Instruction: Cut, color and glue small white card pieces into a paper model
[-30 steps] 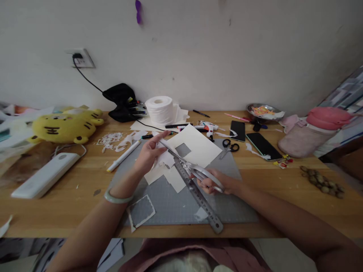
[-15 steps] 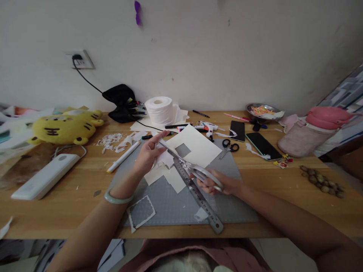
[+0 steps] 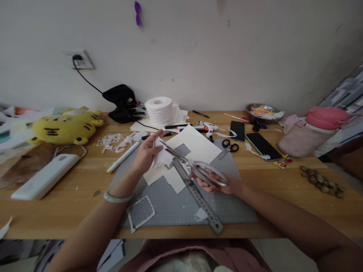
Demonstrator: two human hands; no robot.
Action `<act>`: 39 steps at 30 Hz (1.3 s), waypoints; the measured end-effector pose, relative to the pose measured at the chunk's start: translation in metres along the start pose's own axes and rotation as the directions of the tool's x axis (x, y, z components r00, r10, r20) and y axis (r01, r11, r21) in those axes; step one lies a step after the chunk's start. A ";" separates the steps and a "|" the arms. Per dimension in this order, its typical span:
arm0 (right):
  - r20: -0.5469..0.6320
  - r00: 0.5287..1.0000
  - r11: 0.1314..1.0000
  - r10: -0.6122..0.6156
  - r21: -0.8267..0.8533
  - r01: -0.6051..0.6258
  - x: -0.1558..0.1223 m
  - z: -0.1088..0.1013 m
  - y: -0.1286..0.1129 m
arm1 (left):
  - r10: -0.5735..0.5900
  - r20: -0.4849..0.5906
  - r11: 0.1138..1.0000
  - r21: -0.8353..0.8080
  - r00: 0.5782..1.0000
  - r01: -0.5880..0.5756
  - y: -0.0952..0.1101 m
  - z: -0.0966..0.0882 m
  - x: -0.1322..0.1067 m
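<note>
Seeing one view only, head camera; landmark, steel ruler (image 3: 198, 194). Right hand (image 3: 212, 186) wrapped round handles of silver scissors (image 3: 189, 164), over ruler's upper half, blades parted. Left hand (image 3: 146, 153) pinching white paper (image 3: 162, 155), just left of ruler's far end, blades at paper. Hands apart. Cream card (image 3: 201, 147) beyond ruler, cut-out paper frame (image 3: 151, 204) left of it, black-handled scissors (image 3: 234, 147) off right. Gray mat (image 3: 235, 204) underneath ruler, on worktop (image 3: 283, 204).

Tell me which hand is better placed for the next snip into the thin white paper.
The right hand, most likely: it holds the silver-grey metal scissors, their blades at the thin white paper. The left hand is occupied, pinching that paper.
</note>
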State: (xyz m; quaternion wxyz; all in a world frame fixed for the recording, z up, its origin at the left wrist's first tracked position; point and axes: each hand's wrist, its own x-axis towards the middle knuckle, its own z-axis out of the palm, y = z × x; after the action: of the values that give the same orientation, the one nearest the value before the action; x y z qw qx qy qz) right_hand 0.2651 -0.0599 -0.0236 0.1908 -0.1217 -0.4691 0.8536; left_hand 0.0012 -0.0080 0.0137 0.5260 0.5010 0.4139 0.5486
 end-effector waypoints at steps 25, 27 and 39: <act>-0.102 0.994 0.996 0.041 0.089 -0.032 0.001 -0.001 0.000 | 0.046 -0.238 0.998 0.042 0.970 -0.037 -0.005 0.000 0.005; -0.099 0.994 0.996 0.045 0.081 -0.037 0.001 0.000 0.000 | 0.059 -0.238 0.998 0.028 0.970 -0.054 -0.006 0.000 0.006; -0.116 0.992 0.998 0.051 0.044 -0.046 0.001 0.001 0.000 | 0.068 -0.152 0.998 0.015 0.986 -0.066 -0.004 0.004 0.005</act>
State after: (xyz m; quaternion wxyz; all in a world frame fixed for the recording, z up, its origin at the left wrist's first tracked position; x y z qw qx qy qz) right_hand 0.2644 -0.0599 -0.0230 0.1998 -0.1789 -0.4364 0.8588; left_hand 0.0058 -0.0028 0.0110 0.4718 0.4738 0.4384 0.6006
